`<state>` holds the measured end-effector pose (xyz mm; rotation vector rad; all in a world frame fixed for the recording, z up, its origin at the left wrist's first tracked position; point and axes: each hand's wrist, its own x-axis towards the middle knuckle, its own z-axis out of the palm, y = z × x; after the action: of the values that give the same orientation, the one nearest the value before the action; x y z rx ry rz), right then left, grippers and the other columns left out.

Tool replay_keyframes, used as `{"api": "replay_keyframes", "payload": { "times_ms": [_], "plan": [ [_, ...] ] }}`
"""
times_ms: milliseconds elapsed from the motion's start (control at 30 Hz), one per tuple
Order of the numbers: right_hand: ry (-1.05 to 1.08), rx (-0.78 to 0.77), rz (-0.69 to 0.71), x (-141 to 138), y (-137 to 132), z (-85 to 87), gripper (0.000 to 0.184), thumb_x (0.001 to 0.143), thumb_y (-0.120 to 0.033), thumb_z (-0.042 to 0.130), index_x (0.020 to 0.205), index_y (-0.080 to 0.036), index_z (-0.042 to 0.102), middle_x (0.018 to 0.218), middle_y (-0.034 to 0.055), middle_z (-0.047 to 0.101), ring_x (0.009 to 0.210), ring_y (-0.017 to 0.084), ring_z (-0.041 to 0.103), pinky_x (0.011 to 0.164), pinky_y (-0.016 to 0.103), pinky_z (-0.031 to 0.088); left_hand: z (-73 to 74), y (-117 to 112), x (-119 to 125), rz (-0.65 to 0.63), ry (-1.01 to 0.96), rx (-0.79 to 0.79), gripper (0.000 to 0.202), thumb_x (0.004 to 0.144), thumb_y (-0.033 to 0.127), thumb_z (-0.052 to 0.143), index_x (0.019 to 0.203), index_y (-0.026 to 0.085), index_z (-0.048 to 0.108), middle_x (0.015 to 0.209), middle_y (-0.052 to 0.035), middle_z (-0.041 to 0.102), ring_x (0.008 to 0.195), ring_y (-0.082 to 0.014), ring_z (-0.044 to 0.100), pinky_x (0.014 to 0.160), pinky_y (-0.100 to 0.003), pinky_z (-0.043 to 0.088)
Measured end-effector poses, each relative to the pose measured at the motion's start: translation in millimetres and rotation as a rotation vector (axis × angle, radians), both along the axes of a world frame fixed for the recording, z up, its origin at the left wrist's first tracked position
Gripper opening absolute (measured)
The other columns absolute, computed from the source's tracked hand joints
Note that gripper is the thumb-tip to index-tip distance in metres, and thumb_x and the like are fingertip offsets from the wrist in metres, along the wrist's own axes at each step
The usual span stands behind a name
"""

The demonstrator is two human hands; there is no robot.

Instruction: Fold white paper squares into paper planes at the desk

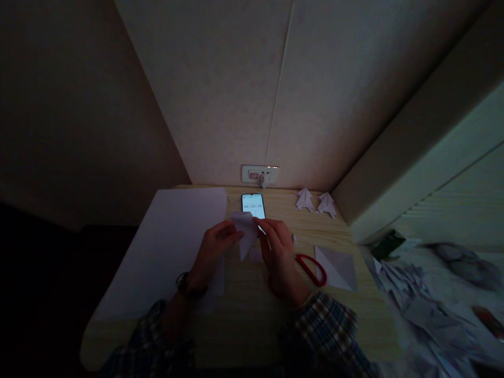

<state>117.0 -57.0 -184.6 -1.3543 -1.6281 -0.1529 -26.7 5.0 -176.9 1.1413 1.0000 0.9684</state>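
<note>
A partly folded white piece of paper (246,234) is held up over the table, its lower end tapering to a point. My left hand (216,242) pinches its left edge between thumb and fingers. On the opposite side, my right hand (276,247) grips the paper's right edge with closed fingers. Just behind the paper lies a phone (252,202) with a lit timer screen, its lower part covered. Red-handled scissors (323,274) rest beside my right hand, which hides part of them.
Large white sheets (165,247) cover the table's left side. Two folded paper figures (304,199) sit at the back right. A creased paper square (340,266) lies near the right edge. A wall socket (255,174) holds a plug. Paper pieces (409,294) are heaped beyond the table (370,320).
</note>
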Motion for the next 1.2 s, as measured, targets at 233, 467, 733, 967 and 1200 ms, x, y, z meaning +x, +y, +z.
{"api": "replay_keyframes", "payload": {
  "times_ms": [233,467,733,967,1200],
  "plan": [
    [-0.037,0.003,0.052,1,1,-3.8,0.047,0.091,-0.010,0.044,0.134,-0.029,0.048,0.107,0.0066,0.064,0.098,0.020,0.059,0.081,0.036,0.053,-2.2,2,-1,-0.006,-0.010,-0.021,0.029,0.058,0.031,0.081,0.081,0.016,0.069,0.078,-0.0013,0.069,0.076,-0.0170,0.062,0.068,-0.026,0.046],
    [-0.013,0.025,0.088,1,4,-6.8,0.031,0.090,-0.014,0.050,0.118,-0.025,0.059,0.102,0.0071,0.064,0.096,0.020,0.059,0.080,0.036,0.053,-1.6,1,0,-0.046,-0.005,0.001,0.023,0.060,0.030,0.080,0.077,0.018,0.070,0.073,0.0001,0.070,0.073,-0.0168,0.063,0.067,-0.025,0.047],
    [-0.027,0.024,0.087,1,4,-7.0,0.020,0.091,-0.018,0.051,0.106,-0.024,0.062,0.096,0.0054,0.064,0.092,0.019,0.058,0.076,0.034,0.051,1.8,1,-1,-0.059,-0.007,0.030,0.022,0.059,0.028,0.080,0.077,0.018,0.072,0.079,-0.0020,0.073,0.079,-0.0198,0.064,0.075,-0.029,0.049],
    [0.160,-0.033,0.100,-1,2,2.7,0.017,0.093,-0.018,0.047,0.099,-0.021,0.062,0.088,0.0042,0.063,0.083,0.017,0.059,0.072,0.030,0.050,4.4,2,-2,0.005,0.109,0.187,0.008,0.067,0.026,0.073,0.069,0.018,0.071,0.070,0.0002,0.070,0.071,-0.0170,0.062,0.067,-0.025,0.048],
    [0.582,-0.204,0.179,1,8,6.6,0.013,0.089,-0.028,0.054,0.086,-0.020,0.064,0.074,0.0003,0.058,0.065,0.013,0.054,0.062,0.026,0.044,2.7,-3,-7,0.186,0.311,0.716,0.005,0.075,0.017,0.065,0.073,0.018,0.070,0.066,0.0014,0.066,0.055,-0.0106,0.056,0.055,-0.021,0.045]
  ]
}}
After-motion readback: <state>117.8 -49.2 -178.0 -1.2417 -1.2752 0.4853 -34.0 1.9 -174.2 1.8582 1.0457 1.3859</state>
